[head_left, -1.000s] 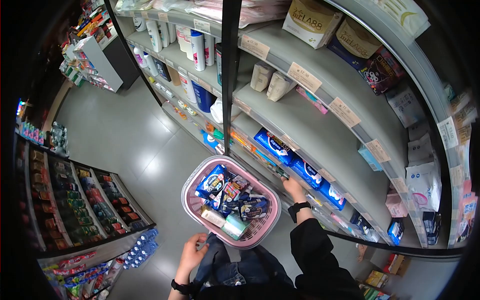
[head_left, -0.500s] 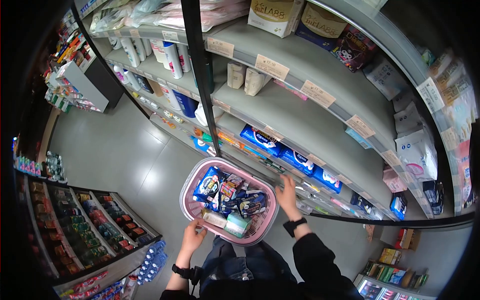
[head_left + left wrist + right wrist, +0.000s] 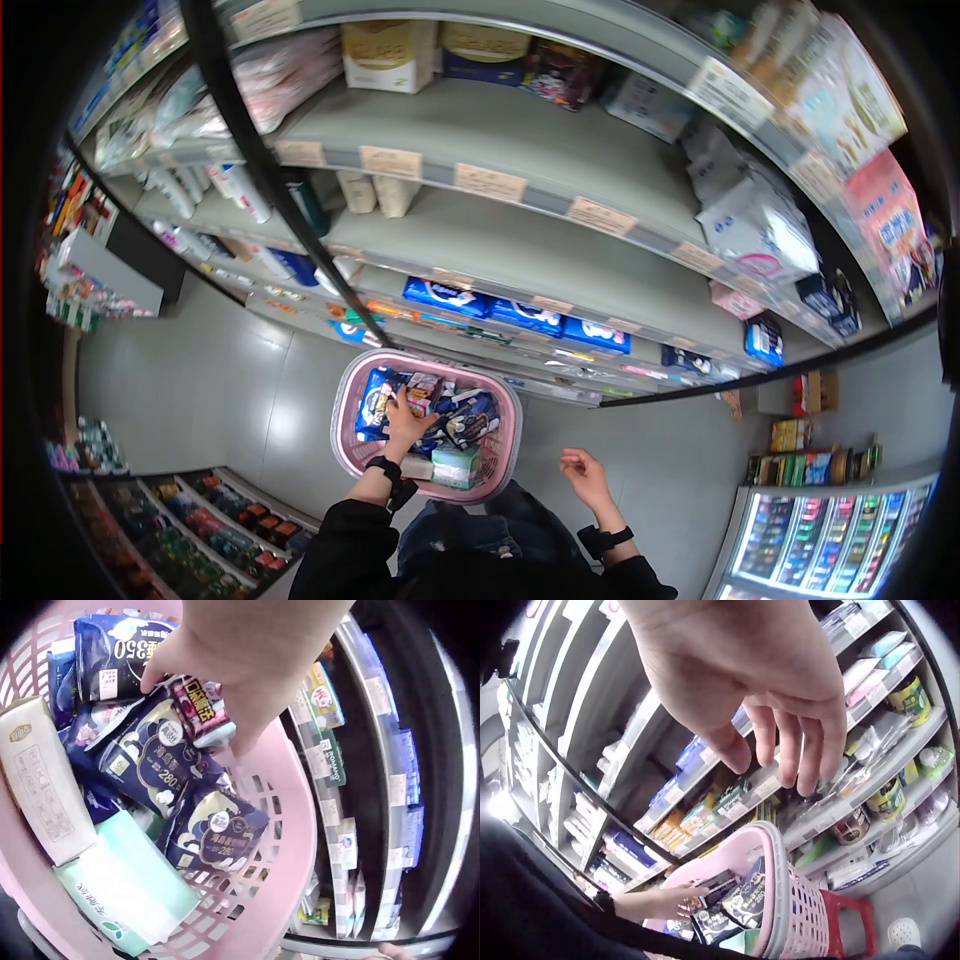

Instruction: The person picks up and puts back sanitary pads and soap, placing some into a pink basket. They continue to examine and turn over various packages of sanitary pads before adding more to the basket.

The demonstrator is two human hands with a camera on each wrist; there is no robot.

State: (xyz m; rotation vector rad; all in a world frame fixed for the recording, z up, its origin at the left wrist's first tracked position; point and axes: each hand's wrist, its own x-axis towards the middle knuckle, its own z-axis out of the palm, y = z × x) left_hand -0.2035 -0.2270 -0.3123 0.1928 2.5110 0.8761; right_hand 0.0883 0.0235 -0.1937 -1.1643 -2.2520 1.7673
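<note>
My left hand (image 3: 407, 428) reaches down into a pink basket (image 3: 346, 420), its thumb and fingers spread over the packs. In the left wrist view, a small pink-and-black pack (image 3: 201, 712) sits right between its fingertips. One fingertip lies against a dark blue sanitary pad pack (image 3: 112, 656) marked 350. Beside these lie dark blue packs (image 3: 217, 832) marked 280, a cream-white box (image 3: 45, 780) and a mint-green tissue pack (image 3: 127, 881). To the right of the basket, my right hand (image 3: 588, 480) hangs in the air, fingers loosely bent and holding nothing.
Store shelves (image 3: 560, 230) curve across the front, with blue packs (image 3: 525, 316) on a lower level. A red stool (image 3: 855, 915) stands under the basket. Drink racks (image 3: 190, 530) are at the left, a lit cooler (image 3: 830, 545) at the right.
My right hand has drawn back from the lower shelf, past the basket's right rim, into the air. My left hand has moved from beside the basket into it. The head view has turned right.
</note>
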